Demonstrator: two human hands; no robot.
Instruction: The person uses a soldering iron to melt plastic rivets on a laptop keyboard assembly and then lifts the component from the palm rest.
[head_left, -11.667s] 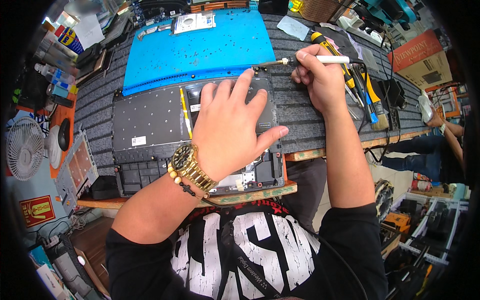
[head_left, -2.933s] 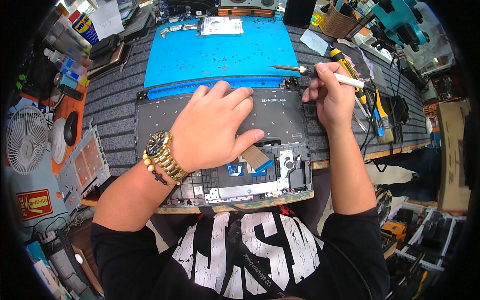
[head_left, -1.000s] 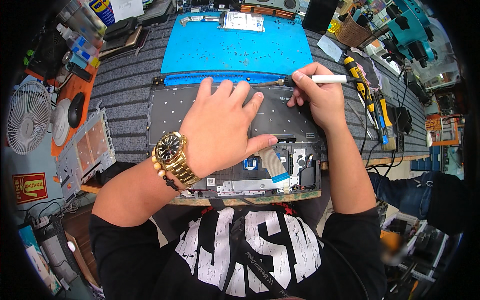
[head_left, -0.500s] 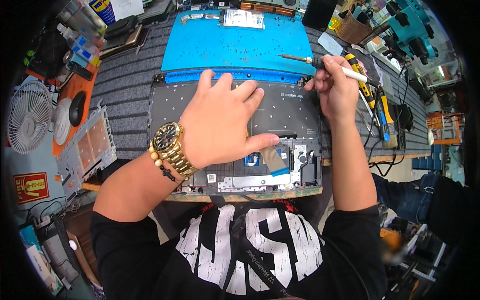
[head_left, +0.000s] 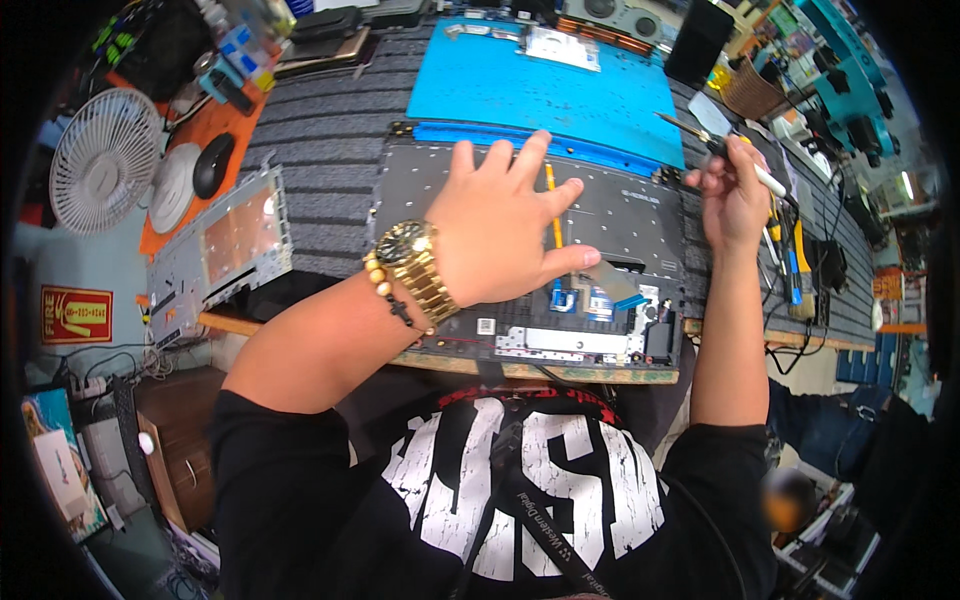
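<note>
A dark laptop keyboard case (head_left: 625, 215) lies face down in front of me, with a yellow ribbon (head_left: 553, 210) running across it. Over its middle my left hand (head_left: 500, 225) is spread palm down, fingers apart. The thumb tip is beside a wide flat cable (head_left: 604, 280) with a blue end. It hides part of the case, and I cannot tell whether it presses the cable. My right hand (head_left: 733, 205) is raised off the right edge of the case, closed round a white-handled soldering iron (head_left: 770, 181). The iron's metal tip points up and left, clear of the case.
Beyond the case lies a blue work mat (head_left: 480, 90) bearing a hard drive (head_left: 562, 50). A silver laptop panel (head_left: 218, 255), black mouse (head_left: 212, 165) and white fan (head_left: 105, 160) are on the left. A woven basket (head_left: 752, 96) and teal microscope (head_left: 850, 95) stand at the right.
The whole view has shifted and tilted, so the bench appears further right. The flat cable's blue end has swung up and right against the case. Both hands keep nearly the same poses.
</note>
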